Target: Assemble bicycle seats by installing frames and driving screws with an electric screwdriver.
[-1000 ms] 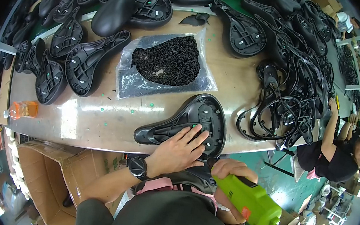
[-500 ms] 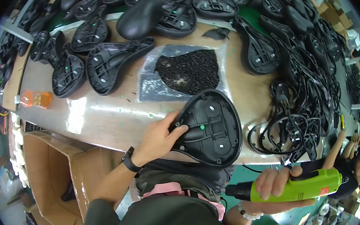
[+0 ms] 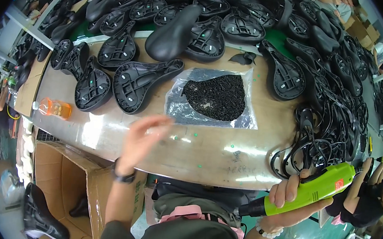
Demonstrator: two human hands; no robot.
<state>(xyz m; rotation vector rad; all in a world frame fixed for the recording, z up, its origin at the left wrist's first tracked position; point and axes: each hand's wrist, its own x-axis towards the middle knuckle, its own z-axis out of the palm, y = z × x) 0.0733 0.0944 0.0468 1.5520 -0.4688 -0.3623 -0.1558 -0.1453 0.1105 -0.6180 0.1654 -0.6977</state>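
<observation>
My left hand [image 3: 139, 139], blurred by motion, is over the near edge of the table with its fingers stretched out and nothing in them. At the lower right, my right hand [image 3: 287, 197] grips a green electric screwdriver [image 3: 317, 191], its black tip pointing left toward my waist. A black bicycle saddle [image 3: 41, 215] is at the left side of an open cardboard box [image 3: 100, 187]; whether it rests on anything I cannot tell. On the table, beyond my left hand, lies a clear plastic bag [image 3: 176, 106] with a heap of small black screws [image 3: 222, 97].
Black saddles, many underside up, crowd the far side, such as one upturned saddle [image 3: 134, 85]. Tangled black rings and strips [image 3: 313, 137] lie on the right. An orange bottle [image 3: 55, 107] lies at the left edge of the table [image 3: 187, 161]. Other people work at both sides.
My left hand has let go of the saddle it held and is empty, further left. A saddle now shows by the box. My right hand still holds the screwdriver, tilted more steeply.
</observation>
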